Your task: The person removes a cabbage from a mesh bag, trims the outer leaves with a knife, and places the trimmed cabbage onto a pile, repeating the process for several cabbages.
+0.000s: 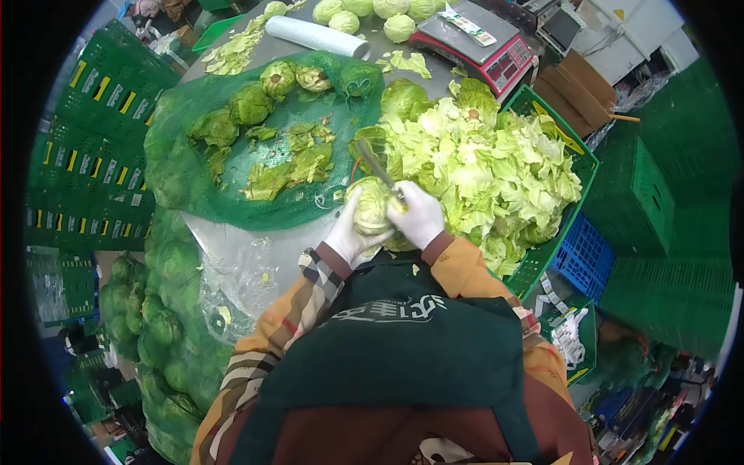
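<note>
A pale green cabbage [371,206] is in front of my body at the metal table's near edge. My gloved left hand [347,235] wraps round its left side. In my gloved right hand [419,215] is a knife [373,162], its blade slanting up and left above the cabbage; the lower part of this hand is against the cabbage's right side. Just to the right, a heap of loose cabbage leaves [473,159] fills a green crate [587,177]. Left of my hands, several cabbages [250,105] and torn leaves [288,172] lie on green netting [232,213].
A scale [470,40] stands at the back right, near several trimmed cabbages [390,8]. A plastic roll [318,37] lies behind the netting. Netted cabbages [167,325] rise at left. Stacked green crates [101,89] flank the left side; a blue crate [583,256] is at right.
</note>
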Motion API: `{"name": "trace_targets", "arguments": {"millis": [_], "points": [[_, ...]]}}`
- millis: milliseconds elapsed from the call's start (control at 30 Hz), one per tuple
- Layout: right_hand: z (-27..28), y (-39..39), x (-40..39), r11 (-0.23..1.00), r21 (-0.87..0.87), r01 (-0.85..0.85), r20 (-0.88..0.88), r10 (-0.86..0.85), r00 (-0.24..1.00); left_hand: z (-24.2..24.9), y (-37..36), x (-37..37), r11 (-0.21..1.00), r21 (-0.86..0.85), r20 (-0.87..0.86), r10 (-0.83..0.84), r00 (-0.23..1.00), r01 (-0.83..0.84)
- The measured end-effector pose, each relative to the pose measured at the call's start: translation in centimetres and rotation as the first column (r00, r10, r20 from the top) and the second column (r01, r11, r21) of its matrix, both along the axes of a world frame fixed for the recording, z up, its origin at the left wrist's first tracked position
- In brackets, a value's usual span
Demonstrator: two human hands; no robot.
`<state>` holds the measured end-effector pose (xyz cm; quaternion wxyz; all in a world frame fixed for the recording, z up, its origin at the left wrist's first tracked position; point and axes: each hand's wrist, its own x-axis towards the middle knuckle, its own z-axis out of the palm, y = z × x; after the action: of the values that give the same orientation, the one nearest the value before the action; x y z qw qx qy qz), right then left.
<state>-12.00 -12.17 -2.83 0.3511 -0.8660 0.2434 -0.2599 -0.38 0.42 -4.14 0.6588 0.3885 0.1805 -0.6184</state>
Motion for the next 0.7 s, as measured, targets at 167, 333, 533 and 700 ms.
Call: {"name": "trace_targets", "arguments": {"millis": [167, 333, 533, 700], "points": [[-3.8, -11.3, -4.5, 0.852, -0.201, 0.483, -0.266, -0.522, 0.811, 1.0, 0.4, -1.0, 0.998, 0.018, 0.146, 0.06, 0.987, -0.063], [3.5, -8.7, -7.2, 0.928, 0.135, 0.347, -0.096, -0.336, 0.937, 2.3, -3.6, -2.3, 0.997, 0.071, 0.978, -0.068, 0.196, -0.008], [1.5, -4.5, -5.7, 0.983, 0.03, 0.182, -0.366, -0.159, 0.917, 2.0, -7.7, -3.8, 0.934, 0.356, 0.85, -0.309, -0.427, 0.032], [0.6, -3.9, -4.7, 0.973, 0.031, 0.227, -0.435, -0.191, 0.88, 1.4, -7.4, -3.7, 0.919, 0.394, 0.857, -0.363, -0.367, 0.012]]}}
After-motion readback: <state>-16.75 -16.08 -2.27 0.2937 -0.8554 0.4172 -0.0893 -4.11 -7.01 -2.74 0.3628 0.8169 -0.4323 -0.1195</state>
